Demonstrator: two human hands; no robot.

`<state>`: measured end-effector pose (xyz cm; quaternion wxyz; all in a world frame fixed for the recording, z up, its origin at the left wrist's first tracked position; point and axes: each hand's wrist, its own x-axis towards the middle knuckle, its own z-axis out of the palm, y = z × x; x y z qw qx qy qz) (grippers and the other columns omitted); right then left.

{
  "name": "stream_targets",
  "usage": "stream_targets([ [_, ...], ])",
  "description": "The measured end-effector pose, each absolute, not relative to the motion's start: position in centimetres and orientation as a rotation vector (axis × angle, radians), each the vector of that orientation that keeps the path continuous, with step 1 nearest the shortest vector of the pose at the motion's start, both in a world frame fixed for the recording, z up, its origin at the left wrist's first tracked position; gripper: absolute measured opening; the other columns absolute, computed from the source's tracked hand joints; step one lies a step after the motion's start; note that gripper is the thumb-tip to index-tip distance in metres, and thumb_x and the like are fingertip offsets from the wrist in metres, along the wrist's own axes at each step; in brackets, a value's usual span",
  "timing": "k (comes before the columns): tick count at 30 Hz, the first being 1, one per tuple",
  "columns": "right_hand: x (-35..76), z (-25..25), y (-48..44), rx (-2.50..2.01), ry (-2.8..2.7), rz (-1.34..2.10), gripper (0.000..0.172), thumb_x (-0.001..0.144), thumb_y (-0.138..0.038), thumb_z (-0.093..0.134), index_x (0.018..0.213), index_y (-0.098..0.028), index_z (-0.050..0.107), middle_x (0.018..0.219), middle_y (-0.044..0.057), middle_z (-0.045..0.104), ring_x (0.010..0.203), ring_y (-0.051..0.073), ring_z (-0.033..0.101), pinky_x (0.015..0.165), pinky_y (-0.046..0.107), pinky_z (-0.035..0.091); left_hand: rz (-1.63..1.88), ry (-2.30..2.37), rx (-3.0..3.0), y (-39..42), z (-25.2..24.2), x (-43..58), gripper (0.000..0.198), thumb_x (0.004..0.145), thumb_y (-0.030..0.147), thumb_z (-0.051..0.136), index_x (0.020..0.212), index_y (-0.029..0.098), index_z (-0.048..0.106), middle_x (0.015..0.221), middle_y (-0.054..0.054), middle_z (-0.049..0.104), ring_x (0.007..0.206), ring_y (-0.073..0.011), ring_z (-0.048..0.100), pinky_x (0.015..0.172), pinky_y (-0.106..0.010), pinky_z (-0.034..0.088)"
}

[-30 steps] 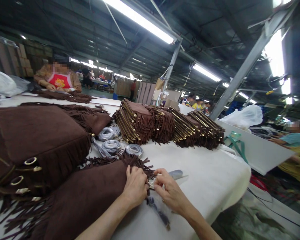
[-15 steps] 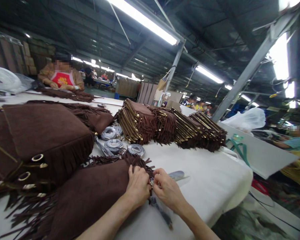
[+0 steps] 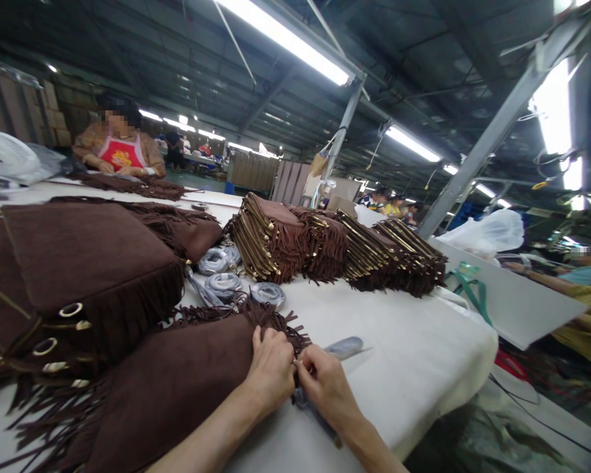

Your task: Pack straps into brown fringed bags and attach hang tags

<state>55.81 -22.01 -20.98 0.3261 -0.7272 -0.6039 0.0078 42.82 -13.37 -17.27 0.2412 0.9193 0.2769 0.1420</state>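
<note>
A dark brown fringed suede bag (image 3: 177, 381) lies on the white-covered counter (image 3: 389, 368), its right end under the person's left hand (image 3: 272, 368), which grasps the edge with curled fingers. The right hand (image 3: 325, 381) meets those fingertips, thumb and forefinger drawn together; whether they pinch anything is too hidden to tell. Just beyond the right hand lies a plastic-wrapped grey item (image 3: 345, 347). Farther back, wrapped strap coils (image 3: 225, 285) sit between a bigger brown bag (image 3: 93, 253) with gold eyelets and a row of stacked fringed bags (image 3: 288, 240) with gold zippers. Across the counter sits a co-worker in a red apron (image 3: 123, 154).
</note>
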Motion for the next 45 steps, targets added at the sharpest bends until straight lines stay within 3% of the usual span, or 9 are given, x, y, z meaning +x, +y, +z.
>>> stream_targets([
  [8,55.4,-22.1,-22.6,-1.643,-1.725,-0.221,0.019,0.09,-0.011,0.04,0.078,-0.024,0.043,0.083,0.004,0.059,0.073,0.017,0.057,0.067,0.028,0.044,0.32,0.712,2.466,-11.7,-17.4,43.5,0.035,0.084,0.015,0.038,0.092,0.025,0.071,0.093,-0.005,0.074,0.101,-0.0227,0.062,0.111,-0.055,0.025],
  [18,55.3,-22.3,-22.7,-1.676,-1.716,-0.292,0.02,0.092,-0.011,0.04,0.077,-0.023,0.045,0.083,0.005,0.061,0.073,0.018,0.058,0.067,0.028,0.046,0.223,0.575,2.367,-10.3,-16.3,43.2,0.022,0.074,0.015,0.053,0.075,0.027,0.071,0.086,0.0,0.077,0.097,-0.0184,0.065,0.115,-0.055,0.016],
  [25,55.4,-22.4,-22.6,-1.666,-1.703,-0.288,0.019,0.092,-0.012,0.04,0.077,-0.023,0.045,0.084,0.005,0.061,0.073,0.018,0.058,0.068,0.029,0.047,0.336,0.528,2.524,-10.6,-17.1,43.4,0.021,0.079,0.017,0.048,0.074,0.023,0.067,0.079,-0.001,0.073,0.088,-0.0197,0.064,0.109,-0.056,0.026],
  [32,55.4,-21.3,-22.7,-1.572,-1.526,0.055,0.011,0.089,-0.017,0.046,0.083,-0.021,0.055,0.098,0.008,0.06,0.087,0.02,0.06,0.076,0.032,0.05,0.446,0.617,2.509,-11.5,-17.5,43.8,0.022,0.086,0.017,0.038,0.077,0.019,0.058,0.076,-0.005,0.067,0.08,-0.0207,0.062,0.107,-0.051,0.031],
  [34,55.7,-20.6,-22.8,-1.585,-1.375,0.325,0.009,0.084,-0.022,0.051,0.091,-0.022,0.056,0.089,0.005,0.061,0.069,0.017,0.059,0.059,0.028,0.048,0.522,0.692,2.406,-11.2,-17.6,44.0,0.021,0.087,0.015,0.035,0.076,0.019,0.053,0.074,-0.004,0.063,0.075,-0.0193,0.059,0.097,-0.043,0.04],
  [37,56.0,-19.8,-22.5,-1.607,-1.157,0.656,0.018,0.08,-0.031,0.053,0.096,-0.022,0.055,0.062,-0.004,0.056,0.045,0.013,0.045,0.04,0.024,0.033,0.613,0.779,2.312,-10.5,-17.6,44.1,0.021,0.088,0.015,0.03,0.076,0.021,0.046,0.077,-0.004,0.058,0.074,-0.0176,0.056,0.076,-0.03,0.045],
  [42,56.2,-18.9,-20.5,-1.578,-1.185,0.605,0.022,0.081,-0.038,0.053,0.084,-0.019,0.064,0.065,-0.003,0.056,0.053,0.013,0.052,0.052,0.025,0.042,0.899,0.665,2.102,-10.2,-17.2,44.1,0.017,0.087,0.021,0.034,0.073,0.022,0.043,0.081,-0.002,0.051,0.079,-0.0158,0.051,0.074,-0.026,0.041],
  [45,56.3,-18.7,-19.4,-1.576,-1.248,0.68,0.02,0.078,-0.036,0.057,0.075,-0.018,0.066,0.062,-0.003,0.056,0.052,0.013,0.053,0.053,0.025,0.041,1.035,0.582,1.964,-10.1,-17.3,44.2,0.016,0.085,0.023,0.035,0.073,0.021,0.045,0.078,-0.001,0.049,0.076,-0.0163,0.049,0.073,-0.027,0.039],
])
